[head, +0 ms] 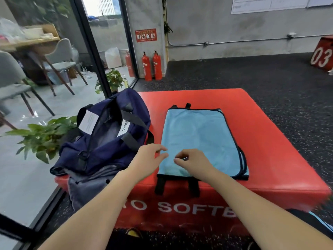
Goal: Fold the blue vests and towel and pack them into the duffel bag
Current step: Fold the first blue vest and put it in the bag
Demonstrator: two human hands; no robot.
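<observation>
Head view shows you standing at a red soft box (270, 141) with both hands out over its near edge. A light blue vest (198, 139), trimmed in black, lies flat on the box, already folded into a long rectangle, with black straps hanging over the near side. Your left hand (149, 159) hovers at the vest's near left corner, fingers loosely extended and gripping nothing. Your right hand (193, 161) sits just beside it over the cloth with fingers curled in; it may be pinching a bit of fabric or thread, but the blur makes that impossible to tell.

Expect the vest to be light, thin and floppy, probably a little slick, so it will likely sag and unfold if lifted by one corner. Take it along the near short edge with both hands, or slide a palm underneath.

To the left, touching the box's left part, the navy duffel bag (108, 141) lies unzipped, its mouth gaping towards you. Only grey lining shows inside; no vest or towel is visible in it.
</observation>
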